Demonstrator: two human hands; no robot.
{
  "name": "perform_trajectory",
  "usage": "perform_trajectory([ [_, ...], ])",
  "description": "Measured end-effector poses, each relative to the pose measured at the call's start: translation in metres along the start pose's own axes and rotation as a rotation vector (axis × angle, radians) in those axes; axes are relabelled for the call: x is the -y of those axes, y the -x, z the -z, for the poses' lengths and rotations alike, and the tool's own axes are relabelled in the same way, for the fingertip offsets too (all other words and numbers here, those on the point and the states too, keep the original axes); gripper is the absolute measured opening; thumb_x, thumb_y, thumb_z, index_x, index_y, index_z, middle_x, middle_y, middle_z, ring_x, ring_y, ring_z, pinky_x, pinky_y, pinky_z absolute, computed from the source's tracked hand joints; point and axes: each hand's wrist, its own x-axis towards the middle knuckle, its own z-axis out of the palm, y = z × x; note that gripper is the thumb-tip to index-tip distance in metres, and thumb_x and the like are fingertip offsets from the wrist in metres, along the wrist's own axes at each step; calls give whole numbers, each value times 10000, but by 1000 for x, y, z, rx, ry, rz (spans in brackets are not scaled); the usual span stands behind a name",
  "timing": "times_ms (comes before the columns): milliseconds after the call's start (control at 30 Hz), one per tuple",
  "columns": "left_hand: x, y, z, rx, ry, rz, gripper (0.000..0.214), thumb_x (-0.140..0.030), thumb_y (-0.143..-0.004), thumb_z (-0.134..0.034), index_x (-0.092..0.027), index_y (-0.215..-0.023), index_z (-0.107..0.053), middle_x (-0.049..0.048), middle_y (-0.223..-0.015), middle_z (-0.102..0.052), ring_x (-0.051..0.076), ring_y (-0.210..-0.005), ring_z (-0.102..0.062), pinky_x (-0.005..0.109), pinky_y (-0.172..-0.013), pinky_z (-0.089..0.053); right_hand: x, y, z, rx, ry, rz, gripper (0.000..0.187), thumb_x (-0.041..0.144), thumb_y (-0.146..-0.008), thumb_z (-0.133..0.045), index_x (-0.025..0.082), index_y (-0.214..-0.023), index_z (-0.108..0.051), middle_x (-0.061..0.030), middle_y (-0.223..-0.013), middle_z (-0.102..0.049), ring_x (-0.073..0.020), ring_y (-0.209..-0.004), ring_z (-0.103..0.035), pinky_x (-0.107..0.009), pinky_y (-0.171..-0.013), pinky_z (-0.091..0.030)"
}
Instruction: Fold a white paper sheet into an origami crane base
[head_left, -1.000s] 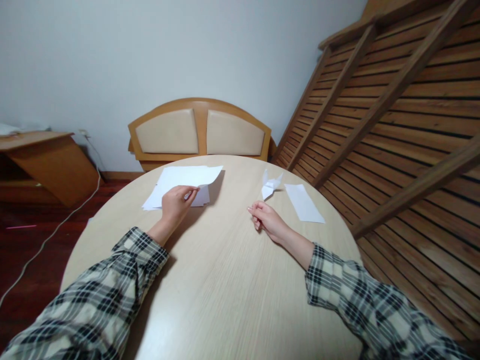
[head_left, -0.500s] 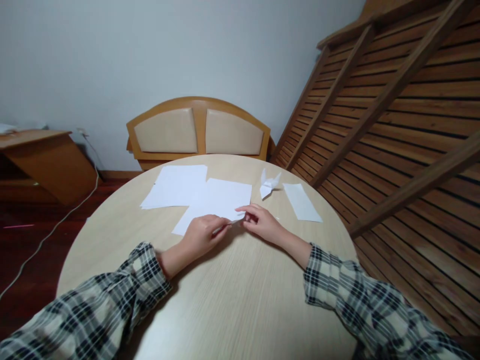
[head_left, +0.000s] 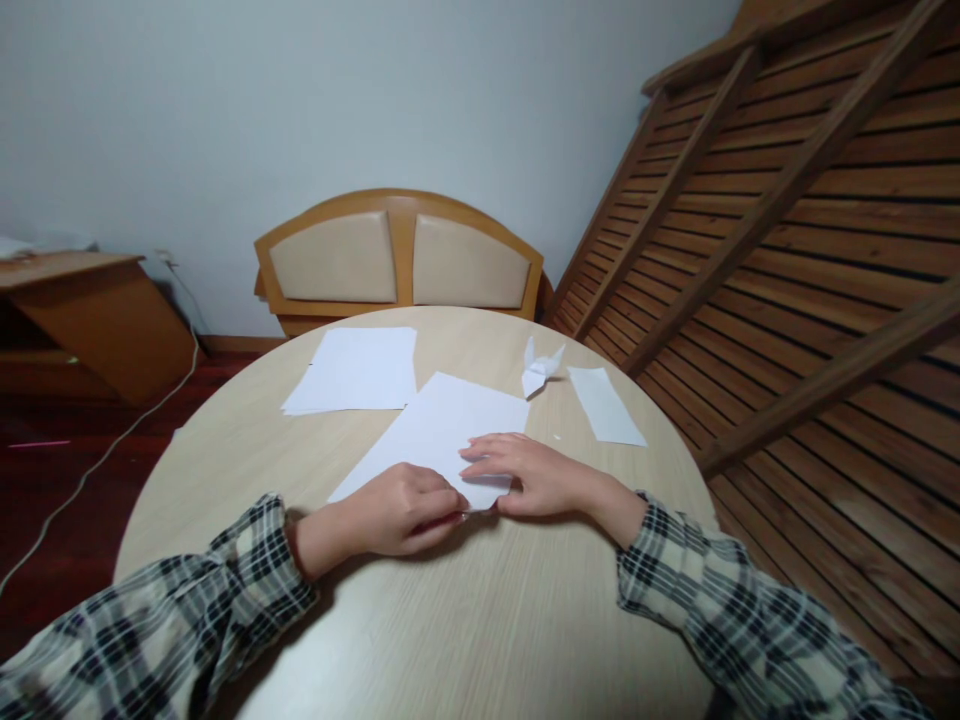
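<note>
A white sheet of paper (head_left: 442,430) lies slanted on the round table in front of me. My left hand (head_left: 409,510) is closed at its near edge, fingertips and thumb pinching the paper there. My right hand (head_left: 536,475) rests on the sheet's near right part, fingers stretched out to the left and slightly apart. Its thumb sits by the near edge, close to my left fingertips. Between the two hands a small strip of the near edge shows; whether it is folded I cannot tell. Just beyond my right hand stands a folded white paper figure (head_left: 540,370) with two raised points.
A stack of white paper (head_left: 356,370) lies at the table's far left. At the right is a narrow paper strip (head_left: 606,405). The round table (head_left: 495,620) stands before a padded wooden headboard (head_left: 401,205). A slatted wooden panel (head_left: 787,250) leans at the right.
Both hands have come nearer to me, drawing the sheet along and turning it. My right fingers have gone from a pinch at the edge to lying stretched out on the paper.
</note>
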Motion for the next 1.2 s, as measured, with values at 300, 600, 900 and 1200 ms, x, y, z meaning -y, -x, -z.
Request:
perform_trajectory([
  [300,6,3,15,-4,123,68,201,-183,-918,-437,-208,-720,-462,-25,-546,-494,125,-478,-480,262,-490,-355,29,-1,8,87,-86,15,177,283,-888,-585,164,-861,-713,-67,-885,-707,-174,-854,-614,-300,-801,-439],
  [600,28,8,18,80,93,269,254,-393,-936,-504,-180,-816,-570,-3,-659,-597,124,-559,-518,251,-545,-368,35,3,3,236,-210,-157,317,319,-895,-513,163,-619,-493,36,-582,-445,-78,-527,-378,-239,-537,-283],
  [900,48,19,26,186,35,358,287,-460,-893,-579,-179,-886,-639,46,-843,-572,173,-745,-536,282,-674,-413,-10,11,18,364,-294,-349,334,380,-804,-539,182,-572,-402,45,-569,-345,-77,-509,-322,-244,-483,-239],
  [1200,43,12,7,142,83,402,271,-347,-977,-412,-176,-830,-563,45,-812,-550,183,-775,-519,309,-730,-438,-9,13,24,39,-557,-427,394,538,-830,-557,155,-905,-613,-33,-847,-598,-151,-719,-504,-273,-656,-397],
])
